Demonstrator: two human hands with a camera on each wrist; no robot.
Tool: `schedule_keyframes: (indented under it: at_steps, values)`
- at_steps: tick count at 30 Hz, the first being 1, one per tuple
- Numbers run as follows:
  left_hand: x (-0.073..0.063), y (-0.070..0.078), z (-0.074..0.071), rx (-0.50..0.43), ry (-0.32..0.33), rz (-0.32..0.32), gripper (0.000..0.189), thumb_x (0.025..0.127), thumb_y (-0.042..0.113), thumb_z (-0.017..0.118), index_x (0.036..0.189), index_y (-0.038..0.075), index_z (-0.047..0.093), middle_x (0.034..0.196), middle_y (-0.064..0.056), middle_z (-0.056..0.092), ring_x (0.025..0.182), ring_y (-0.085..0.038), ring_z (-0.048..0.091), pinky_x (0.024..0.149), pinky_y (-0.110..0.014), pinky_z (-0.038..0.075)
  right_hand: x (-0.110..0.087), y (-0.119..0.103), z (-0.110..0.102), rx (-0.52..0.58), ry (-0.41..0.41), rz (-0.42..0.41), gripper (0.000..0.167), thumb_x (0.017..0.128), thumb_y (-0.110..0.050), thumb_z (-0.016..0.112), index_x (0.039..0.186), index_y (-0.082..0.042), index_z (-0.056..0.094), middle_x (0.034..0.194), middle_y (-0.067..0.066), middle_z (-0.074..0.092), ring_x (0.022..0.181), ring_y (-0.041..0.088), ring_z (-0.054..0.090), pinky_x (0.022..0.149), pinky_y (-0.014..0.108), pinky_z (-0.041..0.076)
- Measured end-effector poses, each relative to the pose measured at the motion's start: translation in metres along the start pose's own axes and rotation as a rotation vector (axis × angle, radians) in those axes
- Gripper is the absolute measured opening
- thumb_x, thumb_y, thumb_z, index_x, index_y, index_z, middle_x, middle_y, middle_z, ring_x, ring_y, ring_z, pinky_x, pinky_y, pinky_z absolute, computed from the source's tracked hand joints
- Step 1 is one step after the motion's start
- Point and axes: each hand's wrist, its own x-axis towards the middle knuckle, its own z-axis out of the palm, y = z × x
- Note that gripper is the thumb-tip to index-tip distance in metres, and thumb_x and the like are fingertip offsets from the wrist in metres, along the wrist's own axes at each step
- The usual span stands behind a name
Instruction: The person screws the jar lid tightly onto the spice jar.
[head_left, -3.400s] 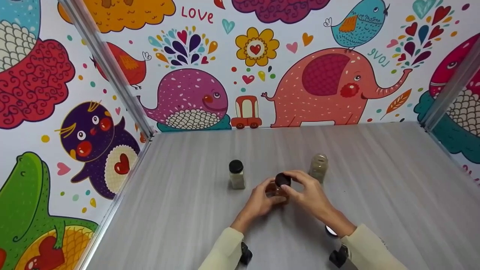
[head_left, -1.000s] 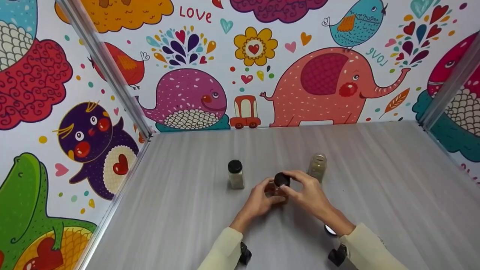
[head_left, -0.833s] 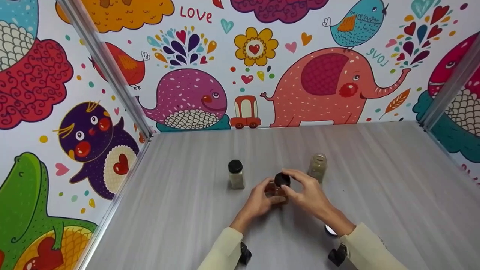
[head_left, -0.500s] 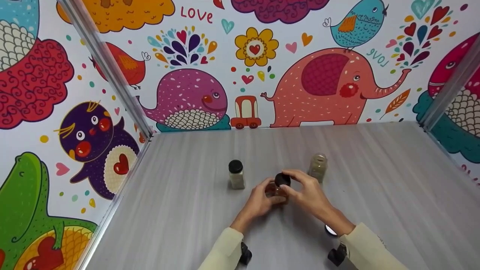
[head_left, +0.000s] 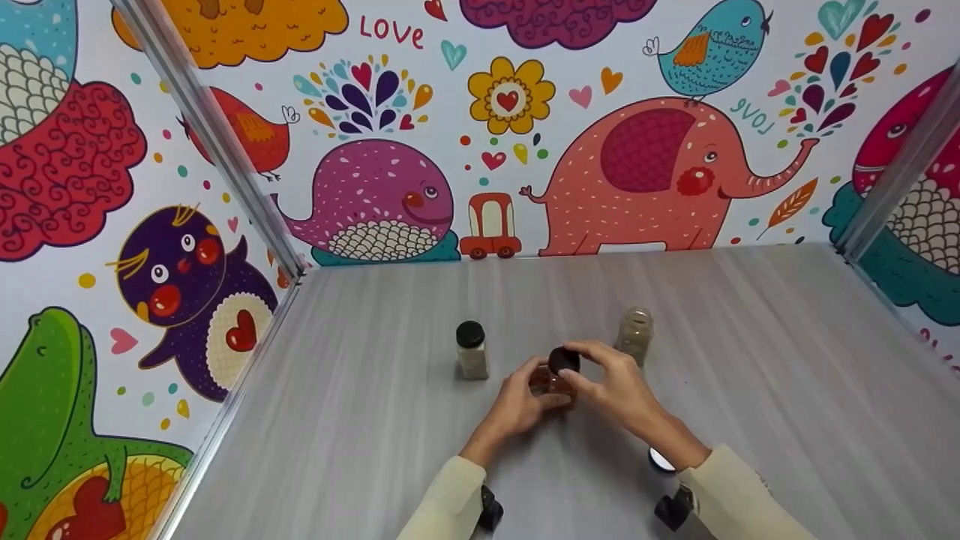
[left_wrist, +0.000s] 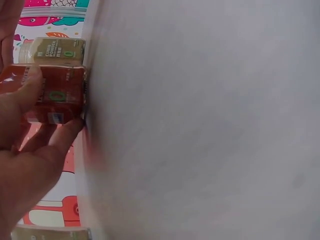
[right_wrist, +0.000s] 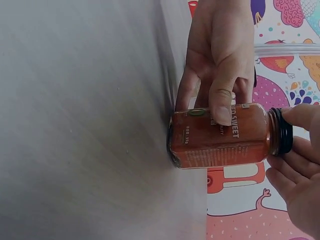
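A square glass spice jar of red powder [right_wrist: 217, 142], with "SWEET" on its label, stands upright on the table. My left hand [head_left: 516, 405] grips its body, thumb across the label in the right wrist view. On the jar's neck sits a black lid [head_left: 564, 361], whose rim my right hand [head_left: 621, 386] pinches between thumb and fingers. Just behind my right hand is a lidless jar labelled cumin powder [head_left: 635, 335]. Left of my hands stands another spice jar [head_left: 472, 358], with pale contents and a black cap.
A loose black lid with a white inside [head_left: 661, 460] lies on the table [head_left: 360, 420], partly under my right forearm. Cartoon-printed walls [head_left: 502, 172] enclose the back and sides of the table, with metal posts at the corners.
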Motion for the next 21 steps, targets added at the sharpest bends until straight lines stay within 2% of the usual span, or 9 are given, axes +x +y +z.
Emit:
schedule_keyframes:
  at_steps: [6,10,15,21]
  values:
    - [-0.0005,0.0003,-0.0007,-0.008,-0.002,-0.001,0.049,0.09,0.024,0.076,0.134,0.013,0.059,0.126,-0.011,0.069,0.114,-0.023,0.067,0.1,-0.04,0.053,0.0003,0.0003,-0.0007,0.034,-0.015,0.029,0.04,0.086,-0.013,0.08,0.124,-0.008,0.07,0.123,0.006,0.071,0.118,0.026,0.066,0.099,0.046,0.053]
    - [-0.0006,0.0011,-0.0008,-0.005,-0.003,0.003,0.048,0.09,0.023,0.076,0.133,0.012,0.058,0.127,-0.012,0.069,0.114,-0.024,0.067,0.1,-0.042,0.053,-0.0014,0.0014,-0.001,0.067,-0.027,0.014,0.042,0.088,-0.012,0.077,0.129,-0.011,0.068,0.129,0.005,0.069,0.122,0.026,0.064,0.102,0.046,0.051]
    - [-0.0006,0.0005,-0.0008,0.005,-0.012,0.007,0.049,0.09,0.024,0.076,0.134,0.012,0.058,0.127,-0.012,0.069,0.115,-0.025,0.066,0.1,-0.042,0.053,-0.0024,0.0022,0.0015,0.069,-0.009,-0.008,0.038,0.088,-0.009,0.076,0.126,-0.009,0.069,0.125,0.005,0.07,0.12,0.025,0.065,0.1,0.045,0.052]
    - [-0.0003,0.0,-0.0004,0.002,-0.015,-0.012,0.048,0.09,0.027,0.075,0.134,0.014,0.058,0.126,-0.01,0.069,0.115,-0.022,0.066,0.1,-0.039,0.053,-0.0013,0.0,0.0018,0.035,-0.002,0.012,0.038,0.087,-0.011,0.078,0.123,-0.004,0.069,0.12,0.008,0.071,0.116,0.027,0.066,0.098,0.046,0.053]
